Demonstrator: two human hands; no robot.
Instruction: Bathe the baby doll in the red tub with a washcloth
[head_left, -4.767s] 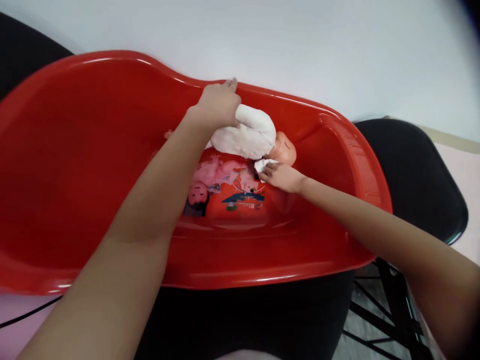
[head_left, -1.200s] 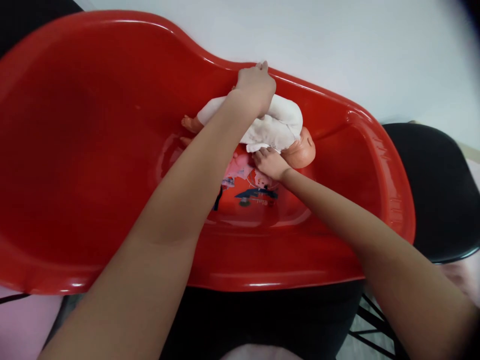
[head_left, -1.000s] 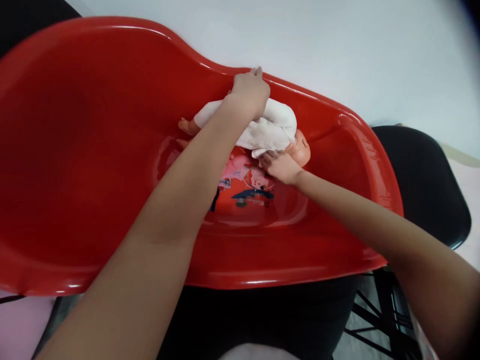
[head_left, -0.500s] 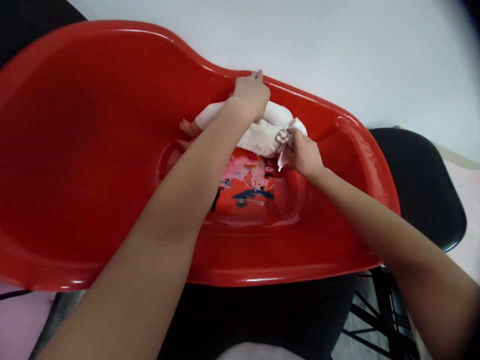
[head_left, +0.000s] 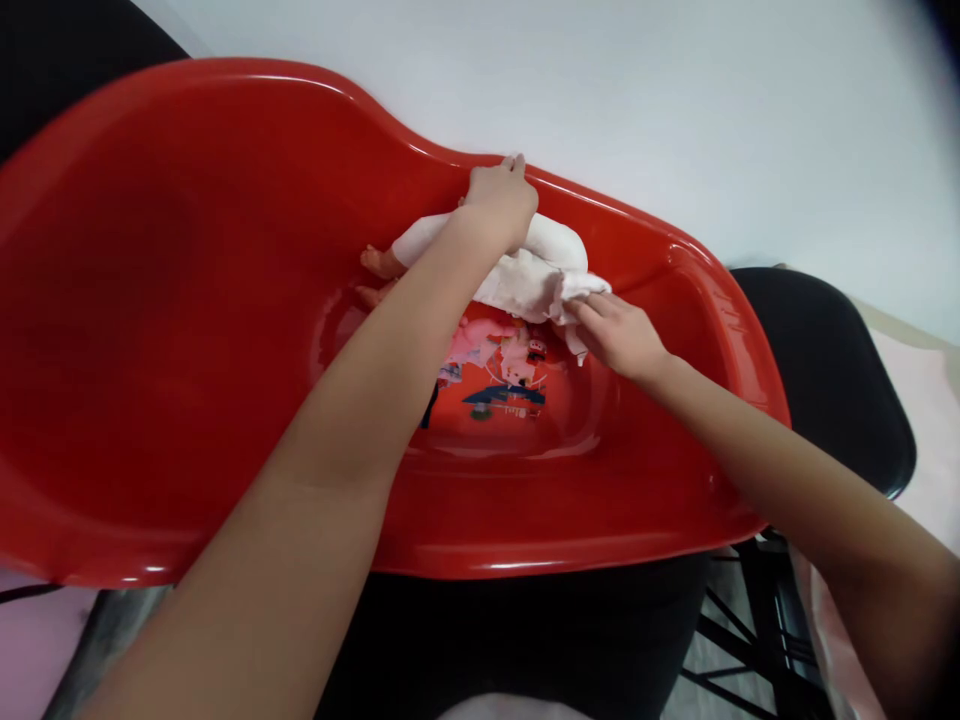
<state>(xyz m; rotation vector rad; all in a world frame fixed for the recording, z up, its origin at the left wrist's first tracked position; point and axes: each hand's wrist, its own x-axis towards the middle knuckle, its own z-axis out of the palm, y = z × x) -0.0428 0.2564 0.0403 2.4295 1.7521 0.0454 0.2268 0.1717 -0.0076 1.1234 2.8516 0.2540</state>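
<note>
A doll (head_left: pixel 514 284) with a white soft body lies along the far side of a red baby bathtub (head_left: pixel 187 400). Its bare feet (head_left: pixel 381 262) point left, and I cannot make out its head. My left hand (head_left: pixel 504 195) reaches across the doll to the tub's far rim, fingers bent over its upper side; the thumb and what lies under the palm are hidden. Between the fingers of my right hand (head_left: pixel 619 335) is a crumpled white cloth (head_left: pixel 579 288), against the right end of the doll's body.
A worn sticker with pink figures (head_left: pixel 502 365) covers part of the tub's floor. Behind the tub rises a pale wall (head_left: pixel 637 90). A black chair seat (head_left: pixel 832 370) stands at the right, with black chair legs below. Pink material (head_left: pixel 37 640) shows at lower left.
My right hand has shifted slightly down and right with the cloth, which looks less bunched. My left hand stays in place on the doll. The view has tilted a little.
</note>
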